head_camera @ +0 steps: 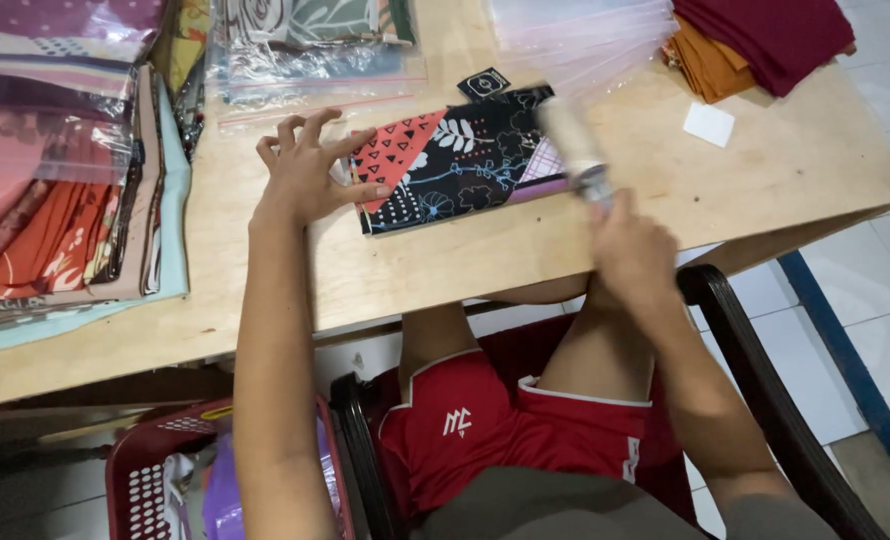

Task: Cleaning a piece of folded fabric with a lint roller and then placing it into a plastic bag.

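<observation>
Looking down from the head camera, I see my left hand (305, 170) spread wide, fingers apart and arched, its fingertips pressing the left end of a folded patterned cloth (455, 165) to the worktop (445, 265). My right hand (630, 245) is closed around the lower end of a blurred, pale roller-like tool (570, 140), whose upper part lies over the cloth's right end; it is too smeared by motion for me to say just what it is.

As for progress, I judge the cloth already folded into a neat flat rectangle, and it sits bare, not inside any bag. A fan of clear plastic bags (585, 40) lies just beyond it, and bagged cloths (315, 45) rest further back on the left, so I take the bagging of this piece as not yet done.

The cloth lies near the worktop's front edge, between my two hands. Its long axis runs left to right, tilted slightly so the right end sits further from me. The red-orange triangle of the pattern faces my left hand.
</observation>
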